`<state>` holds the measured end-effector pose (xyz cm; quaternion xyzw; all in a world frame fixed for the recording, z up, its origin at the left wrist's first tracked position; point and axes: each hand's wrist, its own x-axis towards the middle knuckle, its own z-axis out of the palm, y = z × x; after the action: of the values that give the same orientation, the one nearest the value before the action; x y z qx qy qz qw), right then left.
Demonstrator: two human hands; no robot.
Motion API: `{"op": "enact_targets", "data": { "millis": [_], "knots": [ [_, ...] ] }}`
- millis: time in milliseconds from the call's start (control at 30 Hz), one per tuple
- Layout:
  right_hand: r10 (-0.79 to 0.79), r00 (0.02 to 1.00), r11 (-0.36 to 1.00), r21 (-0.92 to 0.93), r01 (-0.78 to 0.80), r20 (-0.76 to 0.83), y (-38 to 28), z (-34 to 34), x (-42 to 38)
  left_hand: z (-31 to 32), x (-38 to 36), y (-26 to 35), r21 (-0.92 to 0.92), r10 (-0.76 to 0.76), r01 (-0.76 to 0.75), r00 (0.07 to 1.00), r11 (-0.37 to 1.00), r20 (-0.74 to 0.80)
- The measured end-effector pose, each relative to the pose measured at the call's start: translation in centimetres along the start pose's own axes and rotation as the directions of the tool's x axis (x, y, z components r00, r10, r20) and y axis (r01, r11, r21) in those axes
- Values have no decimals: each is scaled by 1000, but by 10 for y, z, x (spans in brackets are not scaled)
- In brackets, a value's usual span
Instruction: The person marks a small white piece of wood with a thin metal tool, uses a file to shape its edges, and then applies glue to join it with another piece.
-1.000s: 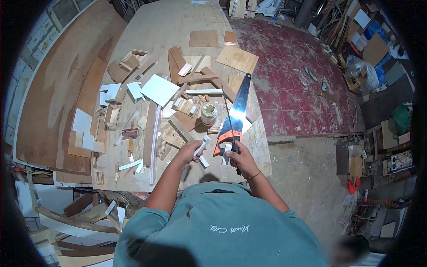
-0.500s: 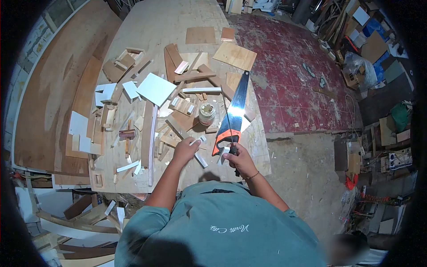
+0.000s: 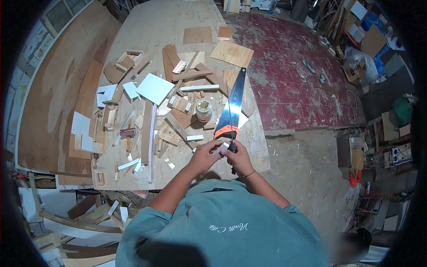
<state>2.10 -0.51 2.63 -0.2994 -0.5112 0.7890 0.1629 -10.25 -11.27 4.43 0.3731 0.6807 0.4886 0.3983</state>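
Note:
My left hand (image 3: 207, 156) and my right hand (image 3: 240, 159) meet near the table's front edge. Between their fingertips is a small white block (image 3: 224, 146), pinched by my left fingers and steadied by my right thumb. My right hand is also closed round a black-handled tool (image 3: 233, 169) with a long, thin dark shaft pointing away from me. Just beyond my hands lies a handsaw (image 3: 231, 115) with an orange and black handle, partly hidden by my fingers. A glass jar (image 3: 204, 111) stands left of the saw.
Wood offcuts and strips cover the worktable (image 3: 164, 20). A white square panel (image 3: 155, 89) lies left of the jar. A large brown board (image 3: 49, 107) runs along the left side. Slippers (image 3: 308, 66) lie on the red floor (image 3: 289, 80) at the right.
My left hand has left the white piece on the table and moved right to the block at my right hand. My right hand still holds the tool.

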Motion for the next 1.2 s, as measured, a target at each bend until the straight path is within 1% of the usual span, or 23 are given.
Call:
{"op": "enact_targets", "data": {
  "millis": [33, 100, 133, 200, 233, 267, 333, 467, 533, 567, 600, 667, 700, 733, 767, 800, 867, 933, 967, 1033, 1100, 1167, 1200],
  "knots": [
    [-15, 999, 1000, -13, 14, -32, 1, -5, -1, 4, 1, 5, 7, 5, -5, 1000, 1000, 10],
    [-27, 997, 1000, -2, 27, -74, 3, -16, -6, 13, 4, 14, 127, 87, -81, 995, 989, -45],
    [-31, 994, 1000, 3, 31, -107, 4, -22, -8, 18, 7, 16, 135, 92, -88, 995, 987, -28],
    [-23, 987, 1000, 8, 25, -157, 3, -35, -14, 31, 17, 17, 377, 347, -322, 938, 868, 2],
    [-8, 981, 1000, 5, 9, -193, 2, -43, -17, 38, 22, 18, 368, 412, -386, 911, 846, 8],
    [-15, 977, 1000, 15, 19, -213, 2, -51, -20, 46, 28, 18, 365, 418, -400, 908, 841, 32],
    [-13, 966, 996, 80, 35, -258, 2, -69, -28, 65, 39, 23, 434, 517, -513, 848, 741, 118],
    [23, 942, 991, 130, 22, -335, 7, -111, -49, 111, 66, 15, 390, 501, -560, 829, 731, 251],
    [6, 915, 992, 119, 46, -404, 21, -138, -55, 136, 90, -2, 383, 520, -558, 829, 737, 206],
    [21, 911, 999, 45, -3, -413, 27, -155, -57, 149, 107, -14, 389, 515, -555, 831, 735, 210],
    [26, 904, 999, 42, -8, -426, 29, -168, -61, 161, 122, -25, 421, 504, -541, 838, 728, 207],
    [61, 892, 994, -52, -94, -447, 30, -192, -69, 183, 152, -50, 489, 384, -437, 899, 755, 210],
    [-42, 909, 969, -239, -64, -414, 47, -211, -69, 194, 163, -66, 502, 377, -408, 911, 763, 167],
    [-43, 909, 967, -246, -67, -415, 50, -222, -74, 205, 172, -80, 496, 379, -408, 911, 766, 163],
    [-58, 911, 892, -432, -136, -408, 50, -231, -75, 213, 180, -93, 568, 323, -335, 938, 752, 124],
    [-71, 915, 777, -597, -199, -397, 51, -238, -74, 219, 186, -104, 635, 267, -255, 960, 729, 79],
    [-78, 923, 778, -602, -180, -377, 60, -253, -71, 231, 190, -117, 647, 249, -206, 968, 734, 25],
    [-43, 942, 648, -726, -228, -334, 60, -262, -69, 238, 190, -121, 637, 210, -148, 977, 756, -22],
    [-24, 949, 608, -757, -237, -316, 60, -266, -66, 239, 190, -124, 635, 202, -138, 979, 760, -29],
    [-9, 950, 593, -766, -247, -313, 59, -270, -56, 240, 187, -122, 617, 229, -158, 973, 771, -37],
    [3, 951, 577, -776, -255, -310, 58, -269, -48, 240, 184, -118, 612, 209, -148, 977, 777, -29],
    [-99, 954, 599, -782, -170, -283, 55, -266, -42, 241, 181, -110, 609, 194, -143, 981, 780, -18],
    [-97, 954, 599, -783, -171, -282, 56, -266, -38, 242, 181, -110, 612, 171, -119, 985, 782, -27]
  ]
}}
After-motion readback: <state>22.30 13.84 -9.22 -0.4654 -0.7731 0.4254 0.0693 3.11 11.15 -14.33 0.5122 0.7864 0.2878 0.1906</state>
